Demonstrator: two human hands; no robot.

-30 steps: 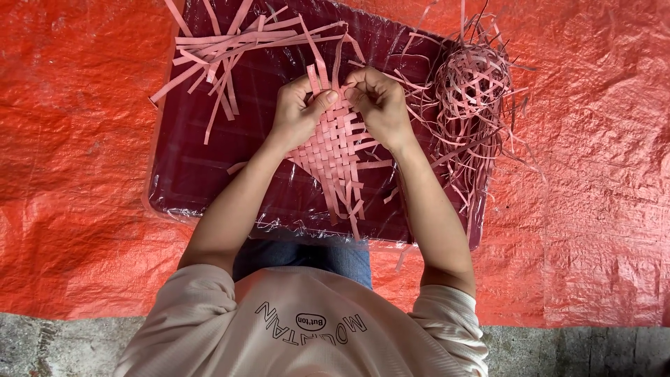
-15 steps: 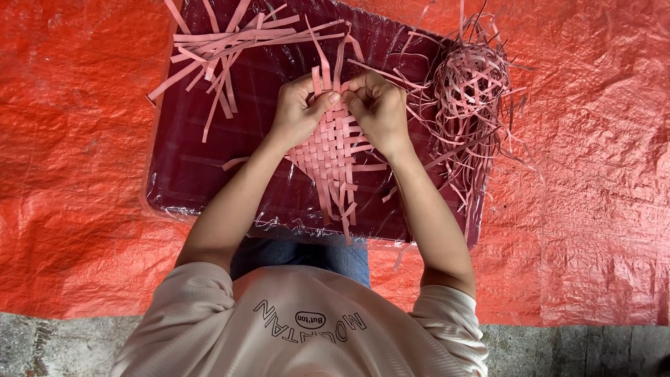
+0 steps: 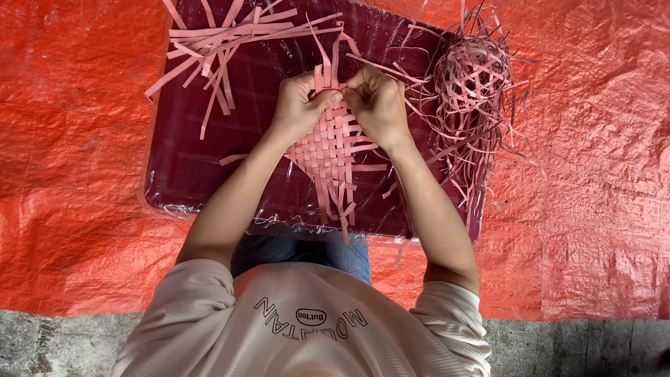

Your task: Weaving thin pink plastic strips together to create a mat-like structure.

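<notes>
- Left hand (image 3: 301,105) and right hand (image 3: 377,103) are meeting at upper centre of the frame, both pinching shut on pink strips at the top edge of the woven mat (image 3: 331,150).
- Mat is lying on the dark red board (image 3: 188,174) — weaving step looks in progress.
- Next move likely calls for tucking a strip over-under, tightly.
- Loose strips (image 3: 223,42) upper left; half-made basket (image 3: 471,80) upper right.

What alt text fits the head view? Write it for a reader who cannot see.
Seen from above, a left hand and right hand pinch the top of a pink woven mat on a dark board. Loose strips lie at upper left, a half-woven ball at right, on an orange tarp.
</notes>
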